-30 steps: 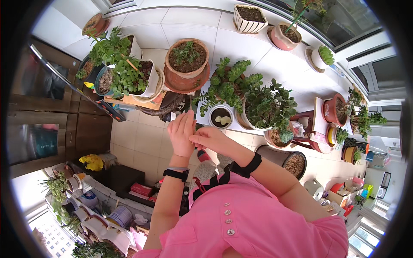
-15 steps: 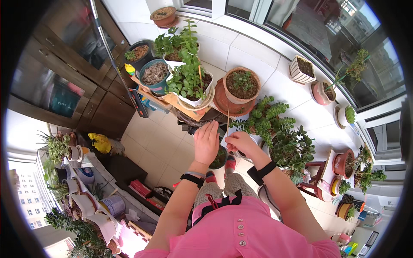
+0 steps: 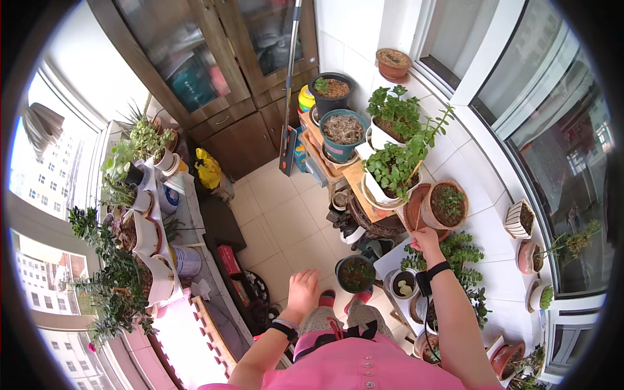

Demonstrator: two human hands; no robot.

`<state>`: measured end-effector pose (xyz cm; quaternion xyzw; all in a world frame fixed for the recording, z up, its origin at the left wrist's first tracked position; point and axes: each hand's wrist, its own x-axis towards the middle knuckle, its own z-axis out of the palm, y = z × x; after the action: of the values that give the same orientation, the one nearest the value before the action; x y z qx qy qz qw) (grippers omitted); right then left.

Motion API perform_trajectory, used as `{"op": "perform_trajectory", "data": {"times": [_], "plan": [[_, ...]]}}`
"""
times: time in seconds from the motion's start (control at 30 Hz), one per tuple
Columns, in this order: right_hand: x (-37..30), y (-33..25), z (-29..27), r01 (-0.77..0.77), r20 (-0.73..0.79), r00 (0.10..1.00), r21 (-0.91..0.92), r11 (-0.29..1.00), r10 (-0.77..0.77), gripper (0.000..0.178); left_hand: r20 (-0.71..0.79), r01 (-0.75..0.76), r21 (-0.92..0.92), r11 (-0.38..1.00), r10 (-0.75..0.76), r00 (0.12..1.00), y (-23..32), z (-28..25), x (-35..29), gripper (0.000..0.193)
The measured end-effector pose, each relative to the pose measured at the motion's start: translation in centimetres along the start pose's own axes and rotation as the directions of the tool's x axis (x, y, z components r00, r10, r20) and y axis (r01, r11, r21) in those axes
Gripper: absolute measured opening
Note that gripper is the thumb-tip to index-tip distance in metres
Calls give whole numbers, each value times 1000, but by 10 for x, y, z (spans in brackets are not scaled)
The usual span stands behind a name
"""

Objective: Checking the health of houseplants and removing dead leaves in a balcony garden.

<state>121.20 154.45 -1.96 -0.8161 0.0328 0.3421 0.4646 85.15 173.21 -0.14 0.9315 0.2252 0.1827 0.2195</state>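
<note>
My right hand (image 3: 426,240) pinches a thin wooden stick (image 3: 418,220), which is faint against the brown saucer behind it. Right by that hand, a terracotta pot (image 3: 447,205) with small green seedlings stands on the round brown saucer (image 3: 413,207). A trailing green succulent (image 3: 463,255) spreads beneath my right wrist. My left hand (image 3: 303,290) hangs over the floor with nothing in it, its fingers loosely bent and a little apart. Between my two arms, near my feet, is a dark pot (image 3: 355,273) with low green growth.
A white pot (image 3: 403,283) with pale round pieces sits beside my right forearm. Leafy plants in white pots (image 3: 393,172) and a teal pot (image 3: 343,134) crowd the wooden stand ahead. A long pole (image 3: 290,84) leans against the cabinet. More potted plants (image 3: 146,237) line the left ledge.
My view has turned to the left. My hands have moved apart: the right one, still with the stick, is now beside the terracotta pot, and the left one is lower over the floor.
</note>
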Motion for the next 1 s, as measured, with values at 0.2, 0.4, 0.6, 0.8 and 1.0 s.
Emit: {"op": "perform_trajectory", "data": {"times": [0.2, 0.4, 0.6, 0.8, 1.0], "plan": [[-5, 50, -25, 23, -159, 987, 34, 999, -17, 27, -24, 134, 12, 991, -134, 991, -19, -14, -33, 29], [-85, 81, -13, -32, 51, 998, 21, 999, 31, 29, 103, 295, 17, 955, -295, 950, -29, -25, -53, 31], [-131, 118, 6, -83, 244, 962, -163, 983, 122, 27, 122, 297, -29, 954, -292, 949, -20, -34, -44, 56], [-166, 137, 17, 45, 252, 968, -227, 973, 14, 53, 156, 310, -117, 944, -290, 944, -20, -40, -46, 72], [-192, 122, 30, 119, 299, 953, -261, 958, -37, 57, 99, 305, -191, 933, -291, 952, -7, -56, -42, 76]]}}
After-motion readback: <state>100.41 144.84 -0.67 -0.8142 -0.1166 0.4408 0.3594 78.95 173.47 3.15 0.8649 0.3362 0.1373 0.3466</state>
